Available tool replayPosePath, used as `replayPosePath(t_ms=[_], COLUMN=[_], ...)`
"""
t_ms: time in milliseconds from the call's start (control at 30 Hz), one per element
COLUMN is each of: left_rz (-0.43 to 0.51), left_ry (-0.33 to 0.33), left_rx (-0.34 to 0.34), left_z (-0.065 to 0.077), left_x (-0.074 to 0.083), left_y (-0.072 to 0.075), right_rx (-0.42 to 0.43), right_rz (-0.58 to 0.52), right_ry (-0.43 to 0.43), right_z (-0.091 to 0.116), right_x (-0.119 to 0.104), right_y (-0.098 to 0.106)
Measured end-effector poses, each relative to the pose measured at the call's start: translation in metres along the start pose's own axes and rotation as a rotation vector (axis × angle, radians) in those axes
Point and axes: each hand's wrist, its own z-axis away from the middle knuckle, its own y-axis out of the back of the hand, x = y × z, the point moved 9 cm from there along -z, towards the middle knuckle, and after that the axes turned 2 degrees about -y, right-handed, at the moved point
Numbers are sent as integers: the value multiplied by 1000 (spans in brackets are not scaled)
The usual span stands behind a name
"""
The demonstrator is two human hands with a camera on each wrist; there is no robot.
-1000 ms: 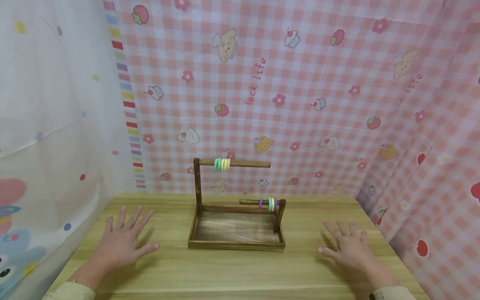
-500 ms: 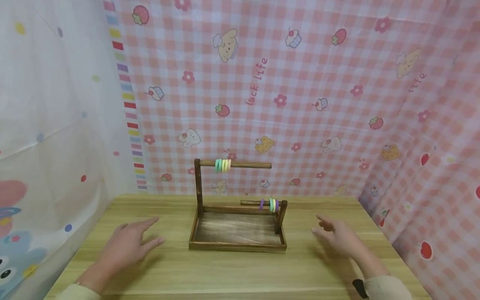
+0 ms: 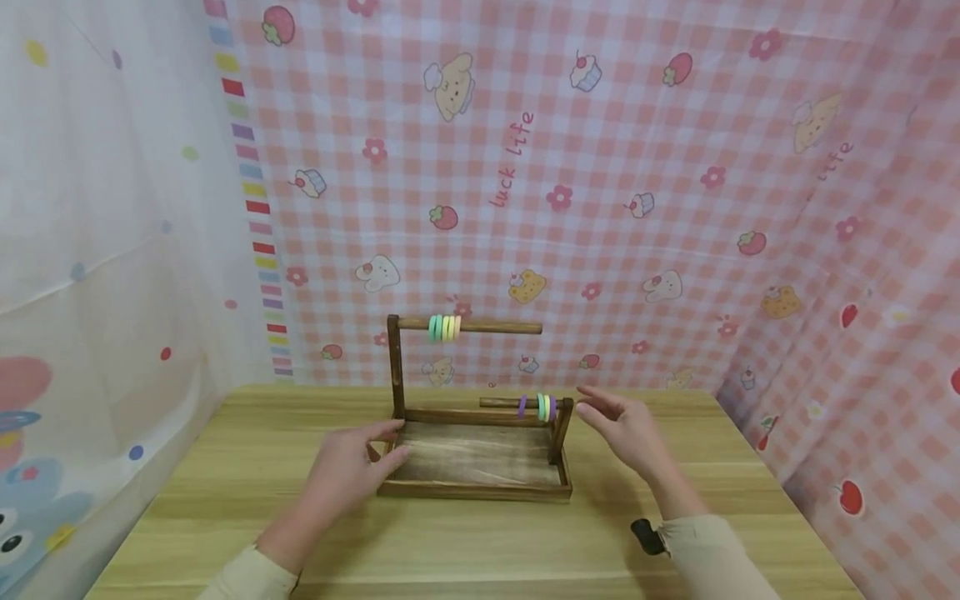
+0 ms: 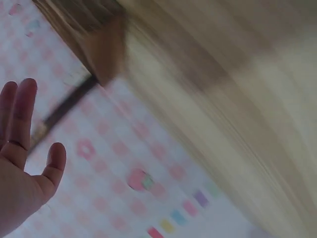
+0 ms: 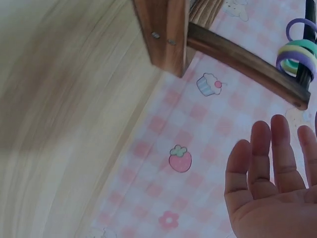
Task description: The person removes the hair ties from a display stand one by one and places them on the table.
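A dark wooden rack [image 3: 472, 492] with a shallow tray base stands mid-table. Its tall left post bears an upper rod [image 3: 502, 327] with several green, yellow and peach rings [image 3: 445, 328]. On the short right post's lower rod [image 3: 495, 403] hang green, yellow and purple rings [image 3: 546, 407], plus one purple ring [image 3: 522, 407] set apart. My left hand [image 3: 345, 467] overlaps the tray's left end in the head view, thumb and fingers parted. Beside the short post is my right hand [image 3: 630, 433], its fingers extended in the right wrist view and nothing in its palm [image 5: 277, 213].
The rack rests on a wood-grain table [image 3: 480, 550]. Behind it hangs a pink checked cloth [image 3: 600, 150], which continues down the right side. A white patterned curtain [image 3: 97, 208] borders the left. A black object [image 3: 647, 537] shows at the right sleeve.
Both hands have moved inward from the table's sides toward the rack's two ends, their spread fingers drawing closer together. The rack and rings have stayed in place.
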Motion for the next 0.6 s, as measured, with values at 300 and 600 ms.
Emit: replayPosePath(t_ms=[300, 600], left_rz=[93, 87], left_ry=[-23, -37], left_rx=[-22, -18], left_z=[-17, -28], left_x=[47, 72], left_y=[-37, -59], right_rx=[26, 51], right_rz=[-42, -30], right_ry=[-26, -43], right_z=[-7, -9], right_x=[-3, -6], right_y=[-10, -13])
